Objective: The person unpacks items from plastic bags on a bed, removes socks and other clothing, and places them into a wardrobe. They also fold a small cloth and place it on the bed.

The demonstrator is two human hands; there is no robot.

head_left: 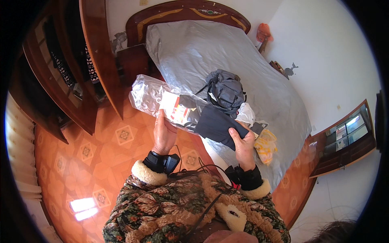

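My left hand is closed on a clear plastic bag, which has a white, red and yellow printed card in it. My right hand grips a folded piece of dark cloth, thumb on top and fingers underneath. The cloth's left end meets the bag's right end, and I cannot tell whether part of it is still inside. Both things are held up in front of me, above the floor and the near side of the bed.
A grey backpack lies on the bed, which has a silvery grey cover. Beside it are a white plastic bag and a yellow and white bag. An open wooden wardrobe stands left, and a dark wooden cabinet with a mirror is at right.
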